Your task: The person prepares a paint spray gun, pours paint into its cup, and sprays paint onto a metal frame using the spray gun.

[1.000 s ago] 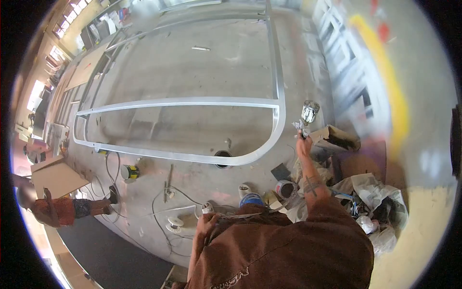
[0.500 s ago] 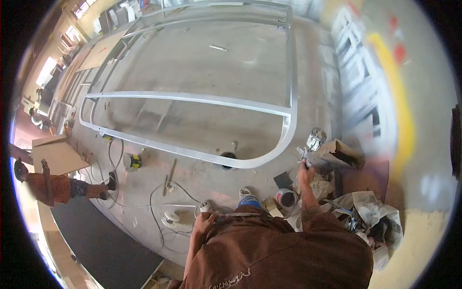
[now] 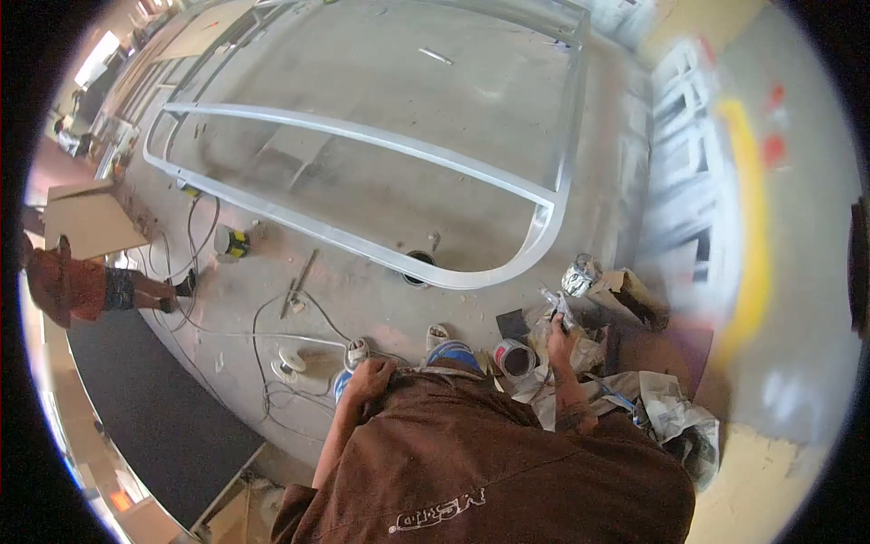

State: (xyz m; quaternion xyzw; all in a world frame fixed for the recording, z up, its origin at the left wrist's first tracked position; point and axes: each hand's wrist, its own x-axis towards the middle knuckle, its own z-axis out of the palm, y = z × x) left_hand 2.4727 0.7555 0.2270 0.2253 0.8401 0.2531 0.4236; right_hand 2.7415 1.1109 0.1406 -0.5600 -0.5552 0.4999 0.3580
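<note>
My right hand (image 3: 561,343) is closed around the handle of a silvery spray gun (image 3: 555,304), out to the right of my body. Just beyond it stands a foil-wrapped can (image 3: 580,275), beside an open cardboard box (image 3: 634,297). My left hand (image 3: 370,379) rests at my waist, its fingers curled against the hem of my brown shirt (image 3: 453,435). In front of me a large silver-painted metal frame (image 3: 362,136) with a rounded corner spans the floor, propped on cans. An open paint can (image 3: 514,359) stands near my right foot.
Hoses (image 3: 258,335) wind over the floor on the left, near a white spool (image 3: 288,364) and a can with a yellow-black label (image 3: 231,242). Crumpled plastic (image 3: 671,408) lies at the right. Another person (image 3: 72,281) stands at the left beside a black panel (image 3: 149,390).
My view has shifted, so the frame and the floor items sit a little differently. My right hand still grips the spray gun; my left hand stays at the shirt hem.
</note>
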